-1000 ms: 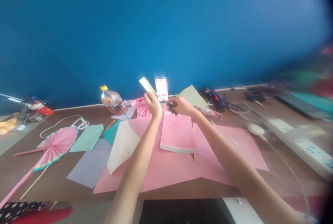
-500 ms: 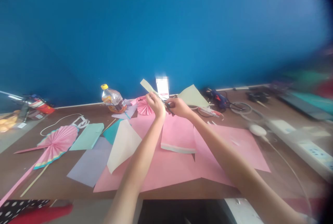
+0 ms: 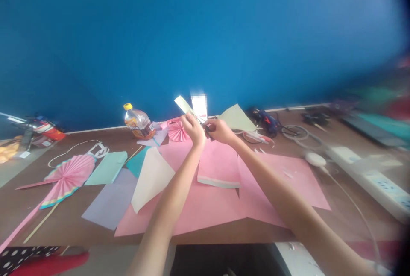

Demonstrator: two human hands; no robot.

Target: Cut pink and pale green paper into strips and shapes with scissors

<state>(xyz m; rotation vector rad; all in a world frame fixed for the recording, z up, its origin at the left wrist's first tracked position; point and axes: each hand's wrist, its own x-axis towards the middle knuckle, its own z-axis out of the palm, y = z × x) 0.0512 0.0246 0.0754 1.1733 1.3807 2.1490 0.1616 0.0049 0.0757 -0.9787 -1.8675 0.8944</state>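
Note:
My left hand point(image 3: 194, 129) is closed on a pale yellow-green paper strip point(image 3: 183, 104), which sticks up to the upper left. Beside it, my right hand point(image 3: 220, 131) grips dark-handled scissors point(image 3: 210, 128), their blades pointing left toward the strip. Fingers partly hide where blades and paper meet. Below both hands lie pink paper sheets point(image 3: 209, 212), one with a pale band along its near edge. A folded pink paper rosette point(image 3: 178, 132) is just left of my left hand. A lit phone screen point(image 3: 200, 107) stands behind the hands.
A yellow-capped bottle point(image 3: 138, 123) leans at the back left. Left lie a pleated pink fan point(image 3: 69, 175), a mint packet point(image 3: 106, 168) and a lavender sheet point(image 3: 110, 199). A glue gun point(image 3: 268, 122), cables, a white charger point(image 3: 315, 159) and a power strip point(image 3: 384, 186) occupy the right.
The paper strip has tilted and moved slightly right, its face turned more toward me. Both hands remain close together in nearly the same place.

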